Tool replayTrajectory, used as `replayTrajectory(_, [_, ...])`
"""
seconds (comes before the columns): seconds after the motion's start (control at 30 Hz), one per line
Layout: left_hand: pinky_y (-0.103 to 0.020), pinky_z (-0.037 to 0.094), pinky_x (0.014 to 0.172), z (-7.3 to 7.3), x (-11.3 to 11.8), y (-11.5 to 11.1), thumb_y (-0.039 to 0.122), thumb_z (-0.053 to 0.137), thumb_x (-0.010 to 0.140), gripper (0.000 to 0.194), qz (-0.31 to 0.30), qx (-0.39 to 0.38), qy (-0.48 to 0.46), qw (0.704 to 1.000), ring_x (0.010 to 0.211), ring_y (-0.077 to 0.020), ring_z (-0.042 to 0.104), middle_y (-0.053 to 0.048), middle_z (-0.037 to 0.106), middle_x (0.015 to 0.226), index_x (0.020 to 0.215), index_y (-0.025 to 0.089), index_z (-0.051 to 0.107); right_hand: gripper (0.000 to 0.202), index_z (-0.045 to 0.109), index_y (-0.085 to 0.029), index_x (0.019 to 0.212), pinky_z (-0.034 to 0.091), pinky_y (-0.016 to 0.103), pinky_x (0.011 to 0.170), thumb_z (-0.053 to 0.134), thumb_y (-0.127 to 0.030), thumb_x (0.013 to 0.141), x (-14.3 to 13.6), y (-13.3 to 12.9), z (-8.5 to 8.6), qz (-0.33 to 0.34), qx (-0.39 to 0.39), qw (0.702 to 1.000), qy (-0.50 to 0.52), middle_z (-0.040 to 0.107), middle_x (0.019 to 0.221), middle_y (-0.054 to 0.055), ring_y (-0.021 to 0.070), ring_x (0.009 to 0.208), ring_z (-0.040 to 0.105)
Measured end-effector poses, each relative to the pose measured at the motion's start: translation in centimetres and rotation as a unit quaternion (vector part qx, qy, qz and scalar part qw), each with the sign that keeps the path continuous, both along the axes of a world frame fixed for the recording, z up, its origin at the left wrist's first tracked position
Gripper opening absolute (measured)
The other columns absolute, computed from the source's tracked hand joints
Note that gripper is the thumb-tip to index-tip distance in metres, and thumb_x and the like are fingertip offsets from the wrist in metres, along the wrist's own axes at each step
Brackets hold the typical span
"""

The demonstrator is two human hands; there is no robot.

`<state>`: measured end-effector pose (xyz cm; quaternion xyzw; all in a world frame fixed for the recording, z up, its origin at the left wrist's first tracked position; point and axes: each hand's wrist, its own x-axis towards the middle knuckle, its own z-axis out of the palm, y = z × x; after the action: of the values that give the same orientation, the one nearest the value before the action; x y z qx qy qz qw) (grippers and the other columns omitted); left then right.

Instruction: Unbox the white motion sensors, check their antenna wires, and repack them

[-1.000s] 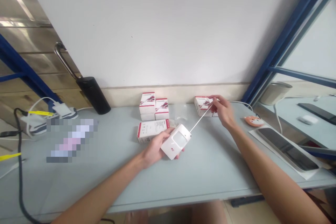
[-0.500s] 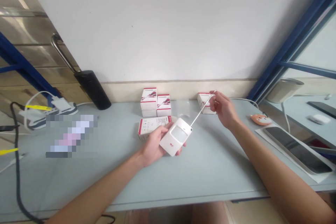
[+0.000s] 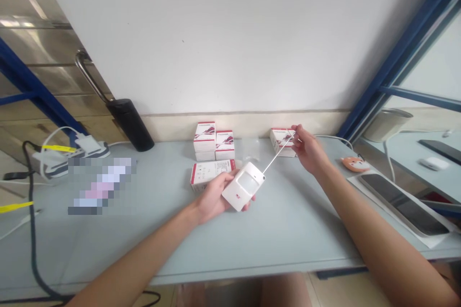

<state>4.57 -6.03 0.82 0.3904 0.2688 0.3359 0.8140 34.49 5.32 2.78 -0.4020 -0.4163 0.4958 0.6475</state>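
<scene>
A white sensor device (image 3: 243, 188) with a curved window is tilted in my left hand (image 3: 215, 200), whose fingers wrap round its lower part. From the device's upper right corner a thin metal antenna (image 3: 278, 154) runs up to the right. My right hand (image 3: 305, 147) pinches the far end of that antenna between fingertips. Behind my left hand lies a white and red box (image 3: 209, 174). Two smaller boxes, a left one (image 3: 204, 141) and a right one (image 3: 224, 145), stand behind it. Another small box (image 3: 280, 141) is partly hidden beside my right hand.
A black cylinder (image 3: 132, 124) leans at the back left, near a power strip (image 3: 59, 165) with cables. Left of centre lies a pixelated object (image 3: 103, 185). On the right are an orange animal-faced item (image 3: 355, 163) and a phone (image 3: 405, 204) on white paper.
The camera view has shifted slightly. Both hands keep their hold on the device and the antenna, with hardly any movement between them.
</scene>
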Motion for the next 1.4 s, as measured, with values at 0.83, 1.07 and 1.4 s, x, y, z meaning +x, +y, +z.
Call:
replayTrajectory(0.83, [-0.039, 0.048, 0.074, 1.3, -0.6, 0.0, 0.032, 0.046, 0.099, 0.037, -0.039, -0.003, -0.032, 0.999, 0.093, -0.0320, 0.072, -0.020, 0.072, 0.122, 0.131, 0.018, 0.059, 0.059, 0.057, -0.021, 0.067, 0.029, 0.022, 0.040, 0.089, -0.071, 0.067, -0.5, 0.3, -0.4, -0.037, -0.003, 0.999, 0.032, 0.033, 0.058, -0.008, 0.0076, 0.051, 0.031])
replayTrajectory(1.07, [-0.037, 0.051, 0.074, 1.4, -0.6, -0.1, 0.034, 0.049, 0.100, 0.039, -0.025, 0.005, -0.019, 1.000, 0.083, -0.0272, 0.071, -0.019, 0.074, 0.111, 0.133, 0.017, 0.058, 0.054, 0.073, -0.022, 0.085, 0.036, 0.020, 0.047, 0.091, -0.069, 0.065, -0.3, 0.1, -0.5, -0.040, 0.000, 0.999, 0.014, 0.053, 0.071, -0.004, 0.0071, 0.056, 0.041])
replayTrajectory(1.4, [-0.029, 0.041, 0.059, 1.9, -0.4, -0.9, 0.042, 0.050, 0.099, 0.043, 0.059, 0.011, 0.015, 0.998, 0.062, -0.0192, 0.063, -0.016, 0.074, 0.094, 0.130, 0.014, 0.060, 0.052, 0.068, -0.022, 0.076, 0.031, 0.029, 0.049, 0.063, -0.071, 0.092, -2.8, -1.8, 0.0, -0.161, 0.065, 0.963, -0.206, 0.055, 0.058, -0.001, 0.0134, 0.052, 0.042])
